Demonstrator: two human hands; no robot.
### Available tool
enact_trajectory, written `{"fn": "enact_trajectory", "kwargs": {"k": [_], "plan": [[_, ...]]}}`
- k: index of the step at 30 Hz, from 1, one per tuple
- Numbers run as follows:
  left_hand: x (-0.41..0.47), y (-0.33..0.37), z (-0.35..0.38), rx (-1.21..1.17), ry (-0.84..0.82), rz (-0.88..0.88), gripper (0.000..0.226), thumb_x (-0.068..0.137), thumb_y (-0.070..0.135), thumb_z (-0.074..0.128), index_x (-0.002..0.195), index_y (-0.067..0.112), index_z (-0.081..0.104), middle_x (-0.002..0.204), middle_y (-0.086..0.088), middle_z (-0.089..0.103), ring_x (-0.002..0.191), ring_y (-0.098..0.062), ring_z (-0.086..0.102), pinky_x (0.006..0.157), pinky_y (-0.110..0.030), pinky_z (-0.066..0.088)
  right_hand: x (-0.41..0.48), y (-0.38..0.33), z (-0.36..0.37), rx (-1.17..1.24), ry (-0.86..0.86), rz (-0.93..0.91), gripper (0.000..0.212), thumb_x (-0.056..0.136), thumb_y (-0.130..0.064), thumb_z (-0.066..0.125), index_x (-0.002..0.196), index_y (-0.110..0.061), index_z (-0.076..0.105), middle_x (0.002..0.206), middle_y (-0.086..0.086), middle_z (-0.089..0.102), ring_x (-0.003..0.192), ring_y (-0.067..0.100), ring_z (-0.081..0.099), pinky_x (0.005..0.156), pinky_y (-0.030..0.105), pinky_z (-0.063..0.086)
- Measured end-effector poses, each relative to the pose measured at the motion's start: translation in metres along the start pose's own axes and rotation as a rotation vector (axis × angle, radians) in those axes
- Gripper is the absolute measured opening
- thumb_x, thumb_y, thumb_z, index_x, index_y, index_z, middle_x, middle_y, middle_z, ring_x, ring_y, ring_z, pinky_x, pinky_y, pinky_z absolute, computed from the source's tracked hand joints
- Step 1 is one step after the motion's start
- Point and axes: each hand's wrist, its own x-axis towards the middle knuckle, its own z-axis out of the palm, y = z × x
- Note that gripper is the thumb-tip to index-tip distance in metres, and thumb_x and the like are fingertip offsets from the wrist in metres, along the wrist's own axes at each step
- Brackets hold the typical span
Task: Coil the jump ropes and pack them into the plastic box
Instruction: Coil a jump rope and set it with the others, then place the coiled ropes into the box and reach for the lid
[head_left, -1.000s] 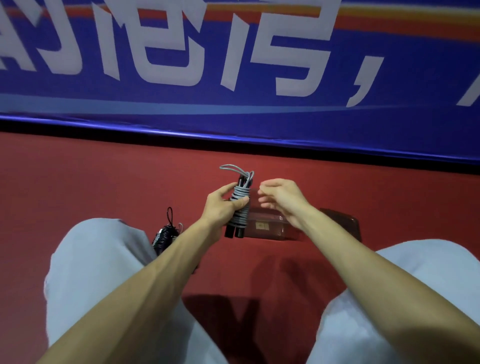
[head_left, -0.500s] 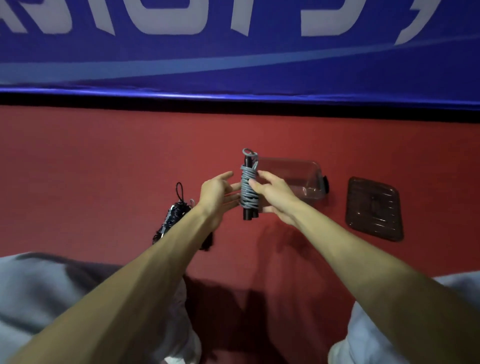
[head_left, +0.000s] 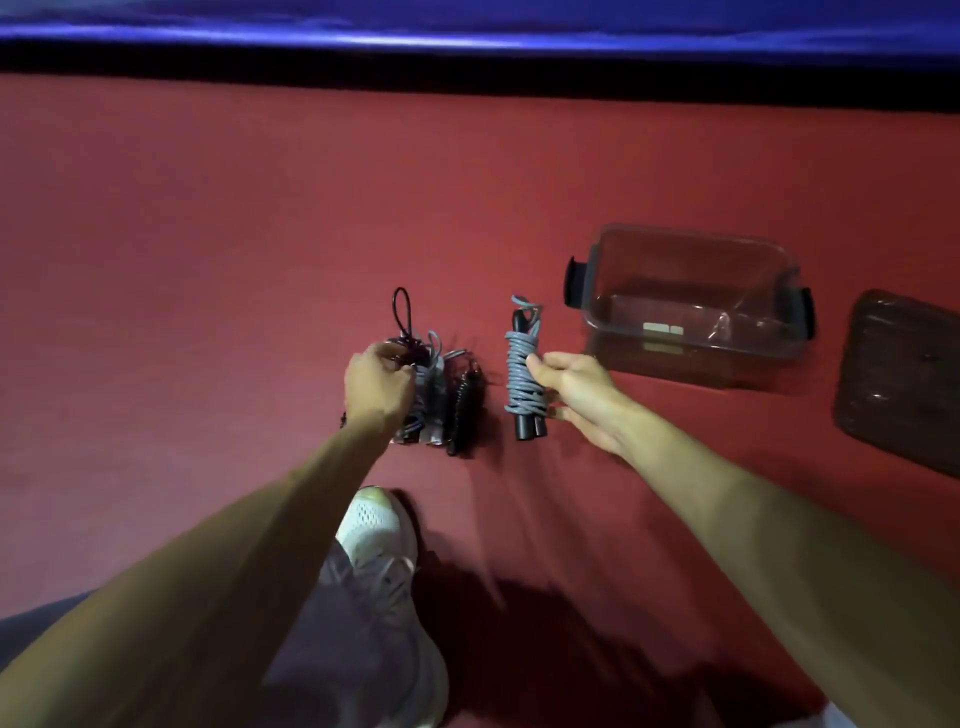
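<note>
My right hand (head_left: 574, 395) grips a coiled grey jump rope (head_left: 522, 374) with black handles, held upright just above the red floor. To its left lie more coiled ropes (head_left: 449, 400), grey and black, side by side on the floor. My left hand (head_left: 376, 387) is down on the leftmost of them, fingers closed around a grey and black bundle (head_left: 415, 358). The clear plastic box (head_left: 688, 293) with dark side clips stands open and empty to the right of the held rope.
The box's dark lid (head_left: 904, 379) lies flat at the far right. My white shoe (head_left: 376, 525) and knee are below the ropes. A blue banner (head_left: 467, 26) runs along the far edge of the red floor.
The grey rope passed from my left hand to my right hand. My left hand dropped to the ropes on the floor. The view tilted down and the box now sits to the right.
</note>
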Motion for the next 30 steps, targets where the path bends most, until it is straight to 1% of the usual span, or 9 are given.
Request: {"fn": "enact_trajectory", "kwargs": {"k": [2,4,7,10,16,21,23,26,30], "plan": [[0.016,-0.021,0.004,0.073,0.075,-0.038,0.037,0.085,0.016,0.063,0.121,0.011,0.062,0.122,-0.016,0.054,0.118,-0.031,0.046,0.099,-0.039,0.043,0.015,0.011,0.004,-0.029,0.004,-0.004,0.007,0.096,-0.018,0.059,0.099,-0.015,0.064,0.095,0.0,0.071,0.086,0.011,0.065,0.068,0.022,0.05],[0.03,-0.036,0.011,0.108,0.027,-0.133,0.055,0.084,0.034,0.072,0.131,0.01,0.053,0.132,-0.018,0.043,0.128,-0.034,0.037,0.104,-0.044,0.038,0.028,0.021,0.008,-0.069,-0.007,-0.001,0.021,0.094,-0.019,0.062,0.113,-0.009,0.062,0.109,0.006,0.07,0.097,0.014,0.066,0.082,0.027,0.051],[0.044,-0.054,0.024,0.244,-0.037,-0.175,0.069,0.079,0.05,0.075,0.128,0.006,0.055,0.129,-0.019,0.049,0.124,-0.037,0.043,0.102,-0.047,0.042,0.037,0.03,0.012,-0.106,-0.027,0.017,0.047,0.092,-0.025,0.065,0.133,-0.004,0.052,0.125,0.011,0.064,0.114,0.019,0.062,0.105,0.04,0.045],[0.052,-0.06,0.029,0.317,-0.033,-0.118,0.057,0.077,0.046,0.076,0.117,0.007,0.063,0.117,-0.019,0.056,0.112,-0.037,0.052,0.094,-0.047,0.048,0.042,0.035,0.014,-0.106,-0.039,0.009,0.053,0.091,-0.028,0.066,0.136,-0.004,0.049,0.128,0.012,0.062,0.116,0.02,0.061,0.107,0.043,0.043],[0.047,-0.046,0.022,0.297,-0.062,-0.095,0.037,0.079,0.033,0.073,0.101,0.003,0.071,0.1,-0.019,0.068,0.093,-0.037,0.064,0.074,-0.039,0.053,0.034,0.02,0.012,-0.07,-0.031,-0.031,0.04,0.094,-0.021,0.062,0.129,-0.003,0.055,0.119,0.008,0.067,0.106,0.015,0.064,0.09,0.026,0.049],[0.017,-0.01,0.021,-0.027,-0.106,-0.132,0.028,0.081,0.032,0.073,0.09,0.005,0.074,0.085,-0.012,0.071,0.084,-0.028,0.067,0.065,-0.03,0.047,0.003,-0.006,-0.005,-0.033,-0.025,-0.042,0.02,0.094,-0.02,0.062,0.111,-0.009,0.064,0.101,-0.001,0.07,0.089,0.005,0.066,0.061,0.012,0.045],[0.005,0.014,0.021,-0.157,-0.184,-0.079,0.017,0.084,0.024,0.072,0.084,0.007,0.073,0.068,-0.003,0.068,0.069,-0.02,0.063,0.061,-0.027,0.048,-0.009,-0.014,-0.017,0.009,-0.005,-0.054,0.018,0.094,-0.021,0.061,0.107,-0.01,0.066,0.102,0.0,0.07,0.091,0.006,0.065,0.072,0.016,0.048],[-0.017,0.055,0.024,-0.287,-0.352,-0.006,0.016,0.087,0.016,0.068,0.073,0.009,0.072,0.053,0.008,0.066,0.053,-0.01,0.057,0.052,-0.019,0.049,-0.024,-0.024,-0.039,0.064,0.045,-0.085,0.025,0.091,-0.027,0.065,0.109,-0.01,0.069,0.113,0.003,0.071,0.116,0.018,0.06,0.109,0.041,0.037],[-0.032,0.104,0.044,-0.367,-0.489,0.089,0.013,0.084,0.017,0.067,0.076,0.01,0.075,0.078,-0.007,0.076,0.072,-0.02,0.065,0.08,-0.036,0.056,-0.041,-0.041,-0.075,0.087,0.167,-0.134,0.037,0.086,-0.033,0.071,0.115,-0.011,0.066,0.116,0.004,0.07,0.118,0.021,0.06,0.11,0.046,0.038]]}}
